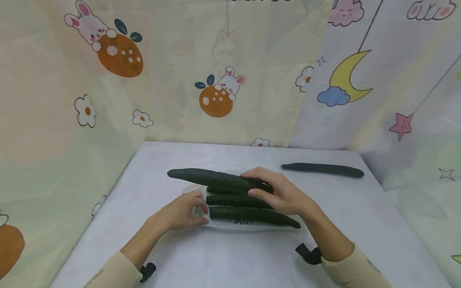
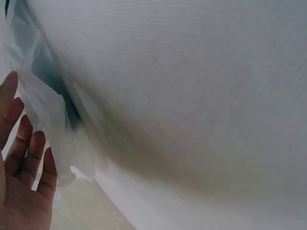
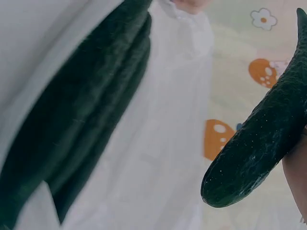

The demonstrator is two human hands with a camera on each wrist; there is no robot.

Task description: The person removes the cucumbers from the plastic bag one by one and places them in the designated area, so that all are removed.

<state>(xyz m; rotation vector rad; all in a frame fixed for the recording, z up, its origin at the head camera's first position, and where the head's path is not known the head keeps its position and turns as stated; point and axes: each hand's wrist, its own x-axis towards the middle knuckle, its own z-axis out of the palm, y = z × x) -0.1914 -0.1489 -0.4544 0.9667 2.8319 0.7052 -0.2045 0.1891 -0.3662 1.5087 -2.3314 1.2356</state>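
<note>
My right hand (image 1: 282, 192) grips a long dark green cucumber (image 1: 216, 179), tilted above the others; in the right wrist view this cucumber (image 3: 259, 139) hangs apart from the rest beside part of the hand (image 3: 296, 175). Below it, several cucumbers (image 1: 248, 214) lie side by side on or in a thin white plastic bag (image 1: 248, 228). My left hand (image 1: 185, 210) holds the bag's left edge with thumb and curled fingers. In the left wrist view, its fingers (image 2: 29, 158) touch the translucent plastic (image 2: 48, 103). The right fingertips are partly hidden in both views.
Another cucumber (image 1: 322, 169) lies at the back right of the white table (image 1: 173, 256). Patterned curtains (image 1: 173, 100) stand behind the table and at its sides. A black strap piece (image 1: 309, 254) hangs at the right wrist, and another (image 1: 147, 272) at the left.
</note>
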